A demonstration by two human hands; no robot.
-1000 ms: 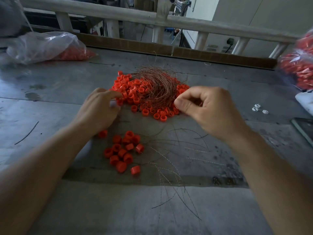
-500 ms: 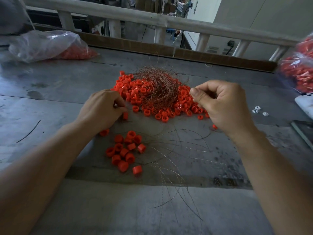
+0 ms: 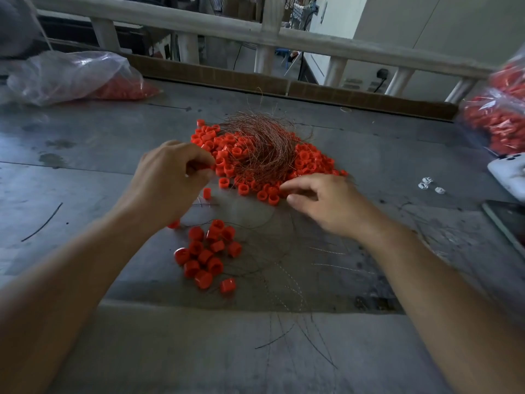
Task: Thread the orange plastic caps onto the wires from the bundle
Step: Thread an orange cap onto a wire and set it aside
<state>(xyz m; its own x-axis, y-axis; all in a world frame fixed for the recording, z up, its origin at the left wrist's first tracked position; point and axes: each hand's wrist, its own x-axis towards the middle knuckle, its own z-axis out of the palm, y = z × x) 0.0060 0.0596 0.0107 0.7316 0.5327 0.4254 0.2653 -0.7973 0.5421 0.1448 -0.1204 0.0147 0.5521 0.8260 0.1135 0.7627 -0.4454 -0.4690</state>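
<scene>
A heap of orange caps point(image 3: 306, 166) lies mid-table with the copper wire bundle point(image 3: 261, 149) on top of it. My left hand point(image 3: 170, 183) hovers at the heap's left edge, thumb and fingers curled and pinching what looks like an orange cap point(image 3: 211, 166). One loose cap point(image 3: 207, 193) lies just below that hand. My right hand point(image 3: 324, 203) rests low at the heap's front edge, fingers loosely stretched toward the caps and holding nothing I can see. A smaller cluster of caps point(image 3: 207, 257) with thin wires trailing from it lies nearer to me.
Clear bags of orange caps sit at the far left point(image 3: 76, 78) and the far right point(image 3: 497, 120). A white device point(image 3: 508, 172), a dark flat thing point(image 3: 508, 220) and small white bits point(image 3: 426, 184) lie at the right. Loose wires point(image 3: 284, 331) cross the near table; a railing point(image 3: 255, 32) runs behind.
My right hand dropped from a raised pinch to the heap's front edge and its fingers loosened. My left hand lifted slightly toward the heap's left edge.
</scene>
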